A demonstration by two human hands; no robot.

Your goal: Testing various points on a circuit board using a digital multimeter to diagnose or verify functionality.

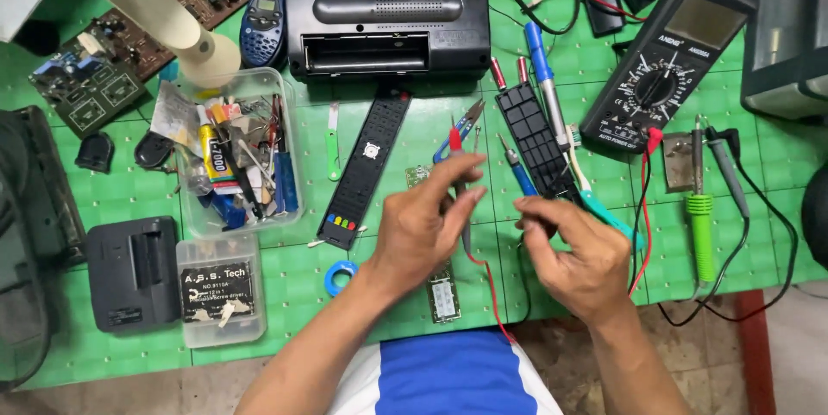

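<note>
My left hand (pixel 423 229) pinches a red meter probe (pixel 454 141) between thumb and fingers, tip pointing away from me; its red lead (pixel 493 294) trails toward my lap. My right hand (pixel 578 255) is closed with its fingertips pinched on a small dark piece, apparently the black probe, whose black lead (pixel 523 290) runs down beside the red one. Below and between the hands lies a small green circuit board (pixel 444 296). A black remote front shell (pixel 366 169) lies left of the hands and its ribbed back shell (pixel 536 139) just beyond my right hand.
A black multimeter (pixel 664 70) sits at the right, a black radio (pixel 388 18) at the back. A clear tub of oddments (pixel 291 208), small clear box (pixel 220 290), blue tape ring (pixel 342 278), blue screwdriver (pixel 520 175), pliers (pixel 463 124) and green soldering iron (pixel 700 225) lie around.
</note>
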